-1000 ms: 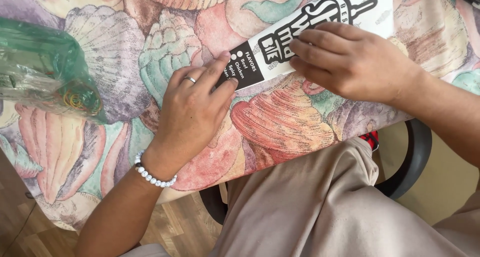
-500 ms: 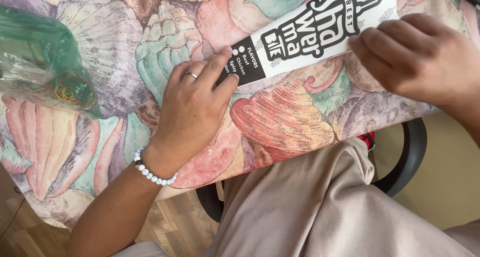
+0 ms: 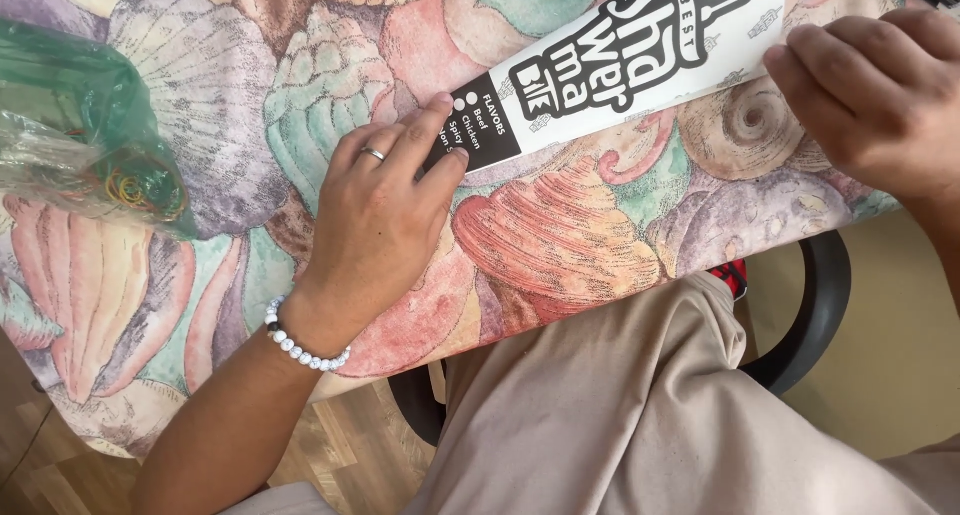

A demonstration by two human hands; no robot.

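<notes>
1. Your left hand (image 3: 385, 210) lies flat with fingers spread, pinning the black end of one white paper sleeve (image 3: 625, 60); your right hand (image 3: 875, 100) presses its fingertips on the far end, gripping nothing.
2. You have one sleeve, on the seashell tablecloth (image 3: 560, 245).
3. One green plastic bag (image 3: 75, 125) of rubber bands lies well left, apart from the sleeve.
4. The sleeve's long axis runs diagonally, black end lower left, rising to upper right.
</notes>
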